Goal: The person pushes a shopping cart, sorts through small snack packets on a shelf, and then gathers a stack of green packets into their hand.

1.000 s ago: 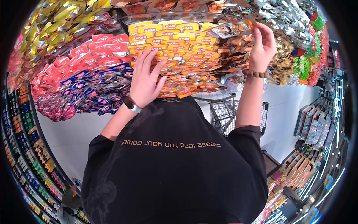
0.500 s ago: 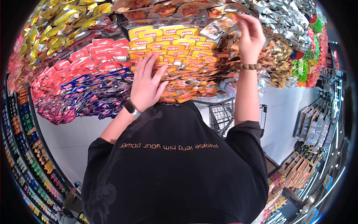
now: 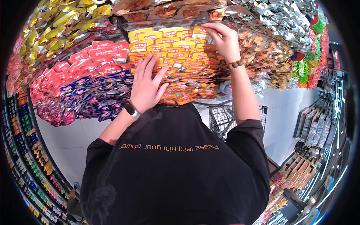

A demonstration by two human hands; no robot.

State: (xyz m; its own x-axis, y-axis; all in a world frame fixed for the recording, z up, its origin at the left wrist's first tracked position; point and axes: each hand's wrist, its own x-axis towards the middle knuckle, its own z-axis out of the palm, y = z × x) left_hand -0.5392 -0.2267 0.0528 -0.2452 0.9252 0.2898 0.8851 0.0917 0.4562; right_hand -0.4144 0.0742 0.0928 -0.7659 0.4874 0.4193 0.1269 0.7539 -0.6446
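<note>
My left hand (image 3: 144, 88), wearing a black smartwatch, lies with fingers spread on the front rows of yellow-orange packets (image 3: 170, 50). At the back row, my right hand (image 3: 225, 39), with a beaded bracelet on the wrist, pinches the top corner of an orange packet (image 3: 200, 31) with a red label. That packet stands among the other yellow ones. Red packets (image 3: 78, 56) and dark blue packets (image 3: 92, 88) fill the area left of my left hand. Brown-orange packets (image 3: 258, 50) lie right of my right hand.
Yellow packets (image 3: 62, 22) and silver packets (image 3: 281, 17) fill the far bins. A wire shopping cart (image 3: 221, 120) stands beyond the bin's near edge, at the right. Shelves (image 3: 35, 161) line the left side. Part of another person (image 3: 74, 202) shows at the lower left.
My right hand has moved left and slightly down, bringing the packet from above the bin's back right corner into the back row of yellow packets. My left hand has stayed in place.
</note>
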